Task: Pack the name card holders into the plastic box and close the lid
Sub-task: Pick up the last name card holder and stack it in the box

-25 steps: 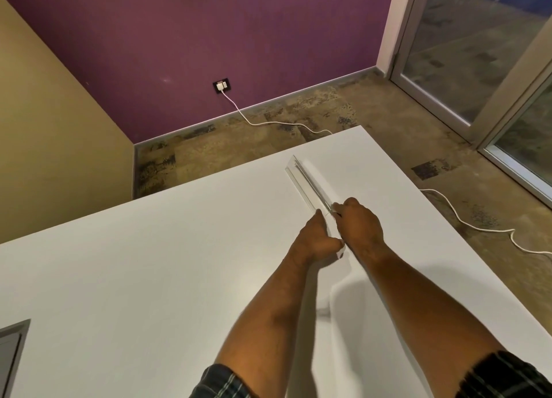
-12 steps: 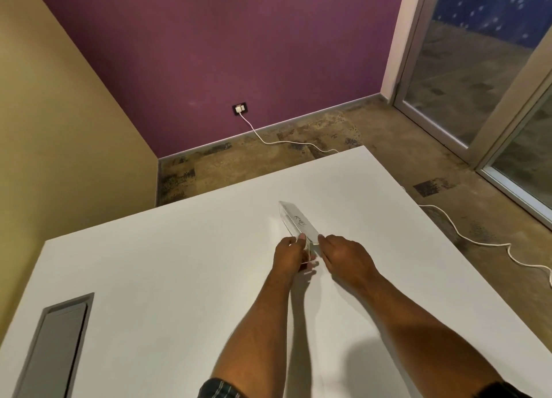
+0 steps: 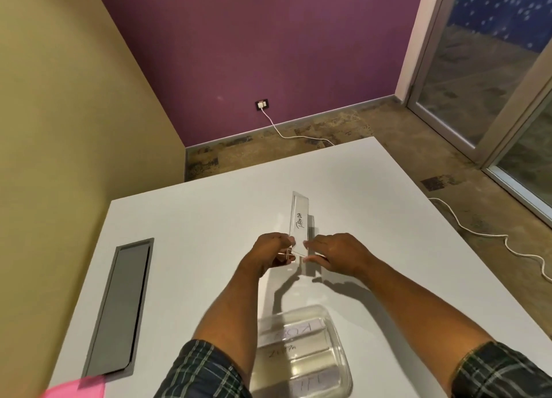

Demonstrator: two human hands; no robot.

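A clear holder [image 3: 300, 222] with a handwritten card inside is held above the white desk [image 3: 191, 218], its long side pointing away from the person. Both hands grip its near end. The left hand [image 3: 270, 252] has its fingers [image 3: 286, 240] curled onto the left edge, thumb below — a pinch at the near left corner. The right hand [image 3: 334, 252] meets it from the other side, its fingers [image 3: 310, 243] lying on the near right edge and the thumb tucked under the bottom corner. The far end of the holder sticks out past both hands, free of any touch, and its shadow falls on the desk just to the right.

Nearer the person, between the forearms, sits the clear plastic box [image 3: 334, 332] — open, with other holders [image 3: 294, 338] lying flat inside, their written cards showing through. It lies well apart from the held holder.

A grey hatch [image 3: 119, 311] is set into the desk at left. A white cable [image 3: 283, 133] runs from a wall socket [image 3: 262, 104] across the floor.
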